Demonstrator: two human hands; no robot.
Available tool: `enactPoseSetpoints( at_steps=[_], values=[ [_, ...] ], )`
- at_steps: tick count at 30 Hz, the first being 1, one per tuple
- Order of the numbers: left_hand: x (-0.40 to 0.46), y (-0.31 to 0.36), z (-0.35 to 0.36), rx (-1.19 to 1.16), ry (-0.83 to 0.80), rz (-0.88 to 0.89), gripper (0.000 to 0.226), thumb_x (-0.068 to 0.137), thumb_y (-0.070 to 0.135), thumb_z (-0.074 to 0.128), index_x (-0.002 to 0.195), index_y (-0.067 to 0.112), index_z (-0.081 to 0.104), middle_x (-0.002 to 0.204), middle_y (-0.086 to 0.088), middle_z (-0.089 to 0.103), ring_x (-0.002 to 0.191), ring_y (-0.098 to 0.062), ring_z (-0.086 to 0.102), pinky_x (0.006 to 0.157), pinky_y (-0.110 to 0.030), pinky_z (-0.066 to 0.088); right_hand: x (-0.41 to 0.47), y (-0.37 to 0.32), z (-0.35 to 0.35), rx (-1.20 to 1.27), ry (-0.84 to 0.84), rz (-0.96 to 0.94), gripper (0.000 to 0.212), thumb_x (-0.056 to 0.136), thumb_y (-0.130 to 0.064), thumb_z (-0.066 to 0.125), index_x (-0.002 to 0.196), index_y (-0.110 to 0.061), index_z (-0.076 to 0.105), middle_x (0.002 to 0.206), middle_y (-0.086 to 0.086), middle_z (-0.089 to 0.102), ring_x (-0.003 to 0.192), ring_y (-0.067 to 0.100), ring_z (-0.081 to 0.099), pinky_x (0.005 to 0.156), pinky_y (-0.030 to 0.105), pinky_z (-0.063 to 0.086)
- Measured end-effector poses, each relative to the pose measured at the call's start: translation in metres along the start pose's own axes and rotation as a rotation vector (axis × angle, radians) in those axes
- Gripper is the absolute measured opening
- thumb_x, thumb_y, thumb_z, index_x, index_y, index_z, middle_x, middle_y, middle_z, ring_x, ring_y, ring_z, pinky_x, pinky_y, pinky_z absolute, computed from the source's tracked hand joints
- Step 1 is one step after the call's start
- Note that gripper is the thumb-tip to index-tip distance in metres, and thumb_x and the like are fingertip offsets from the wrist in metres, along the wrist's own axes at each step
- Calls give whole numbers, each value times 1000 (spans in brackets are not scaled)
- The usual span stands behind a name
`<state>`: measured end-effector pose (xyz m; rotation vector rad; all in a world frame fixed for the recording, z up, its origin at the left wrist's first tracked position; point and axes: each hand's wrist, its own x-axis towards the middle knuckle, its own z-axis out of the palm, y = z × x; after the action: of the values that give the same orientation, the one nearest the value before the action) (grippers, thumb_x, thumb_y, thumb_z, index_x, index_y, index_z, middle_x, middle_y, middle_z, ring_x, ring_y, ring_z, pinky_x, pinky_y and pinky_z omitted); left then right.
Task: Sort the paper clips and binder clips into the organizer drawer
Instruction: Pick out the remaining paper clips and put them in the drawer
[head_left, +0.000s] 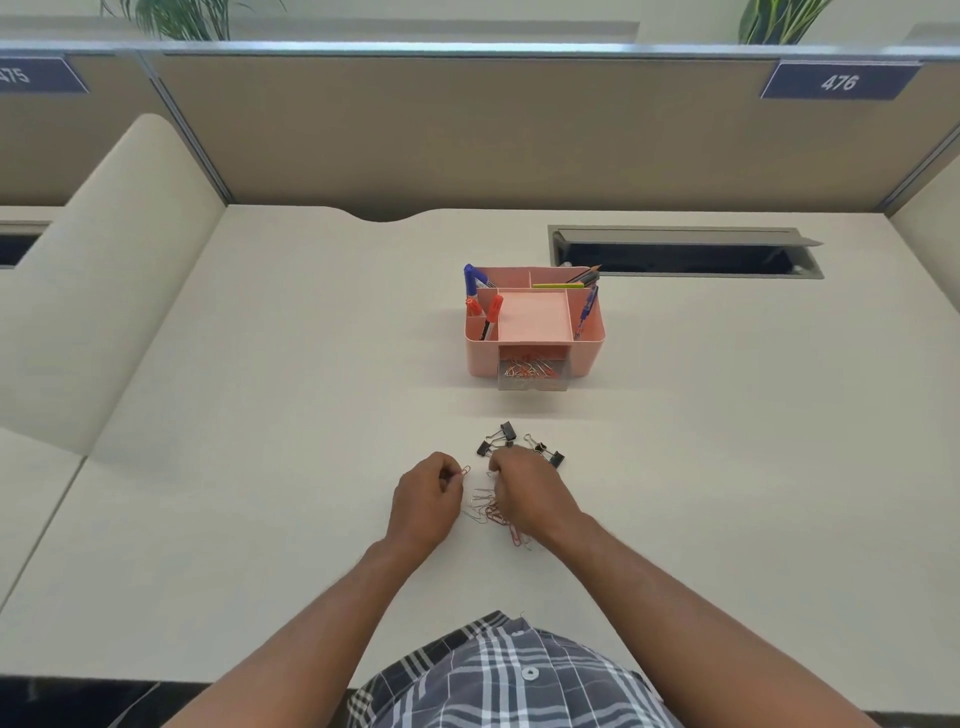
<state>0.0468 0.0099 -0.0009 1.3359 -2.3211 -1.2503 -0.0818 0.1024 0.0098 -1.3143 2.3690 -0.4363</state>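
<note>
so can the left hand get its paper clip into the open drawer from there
Probably yes: the left hand pinches a paper clip, and bare desk lies between it and the open drawer; binder clips sit slightly aside.

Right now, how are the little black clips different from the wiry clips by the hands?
The binder clips are black and chunky with silver handles; the paper clips are thin bent wire, pink and silvery. The binder clips lie farther away, toward the organizer, untouched; the paper clips lie between the left hand and right hand, and the left hand pinches a pink one. Both heaps are still loose on the desk.
</note>
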Motion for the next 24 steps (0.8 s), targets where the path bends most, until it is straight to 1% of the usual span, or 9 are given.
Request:
enactPoseSetpoints(
  at_steps=[2, 4, 6, 8, 10, 13, 17, 21, 24],
  values=[
    [0, 0, 0, -26, 21, -23, 13, 86, 15, 60, 81, 27, 60, 70, 5, 65, 69, -13, 60, 65, -28, 47, 0, 1, -1, 11, -6, -5, 29, 90, -6, 45, 110, -9, 65, 110, 11, 63, 104, 29, 58, 80, 35, 47],
    [0, 0, 1, -37, 30, -36, 12, 87, 15, 61, 82, 26, 61, 72, 5, 66, 71, -13, 61, 66, -27, 47, -3, 0, 4, -34, -46, -37, 27, 91, -9, 46, 108, -9, 67, 107, 12, 61, 103, 30, 57, 76, 37, 49],
    [0, 1, 2, -45, 32, -41, 11, 87, 16, 61, 83, 26, 61, 74, 6, 66, 72, -12, 61, 66, -25, 46, -6, 1, 11, -89, -57, -63, 19, 90, -8, 48, 100, -8, 65, 102, 12, 59, 99, 32, 56, 67, 36, 44],
    [0, 2, 1, -47, 32, -42, 11, 88, 17, 61, 83, 26, 62, 75, 8, 66, 73, -10, 61, 65, -22, 46, -8, 1, 16, -118, -47, -63, 15, 88, -4, 49, 95, -6, 62, 100, 13, 57, 96, 33, 54, 63, 34, 37],
    [1, 1, 1, -55, 34, -39, 11, 88, 18, 62, 83, 27, 62, 77, 8, 67, 74, -10, 62, 67, -23, 47, -8, -2, 16, -129, -53, -49, 16, 86, -2, 48, 96, -5, 60, 102, 14, 57, 97, 33, 53, 64, 34, 35],
    [1, 0, 2, -59, 38, -34, 11, 88, 18, 63, 83, 27, 62, 78, 10, 67, 76, -8, 62, 70, -25, 49, -7, -4, 14, -125, -62, -45, 17, 85, -1, 49, 99, -6, 58, 105, 14, 56, 98, 32, 51, 68, 34, 36],
    [2, 1, 2, -68, 39, -41, 11, 88, 16, 62, 85, 26, 63, 80, 10, 67, 77, -7, 63, 71, -25, 50, -10, -3, 12, -149, -77, -67, 23, 81, 5, 48, 100, -5, 54, 105, 14, 53, 99, 31, 48, 67, 33, 32],
    [5, 4, 0, -119, 37, -62, 12, 89, 14, 62, 87, 25, 64, 84, 7, 67, 78, -9, 62, 66, -15, 45, -9, -3, -1, -41, -31, -25, 20, 79, 4, 53, 95, -9, 55, 103, 9, 53, 98, 27, 48, 68, 33, 39],
    [14, 16, -3, -134, 41, -8, 12, 89, 12, 62, 88, 24, 67, 86, 9, 69, 81, -5, 63, 68, -12, 44, 1, 2, -29, 96, 99, 78, 13, 88, -4, 52, 83, -15, 55, 89, 1, 57, 87, 22, 53, 68, 35, 44]
  ],
)
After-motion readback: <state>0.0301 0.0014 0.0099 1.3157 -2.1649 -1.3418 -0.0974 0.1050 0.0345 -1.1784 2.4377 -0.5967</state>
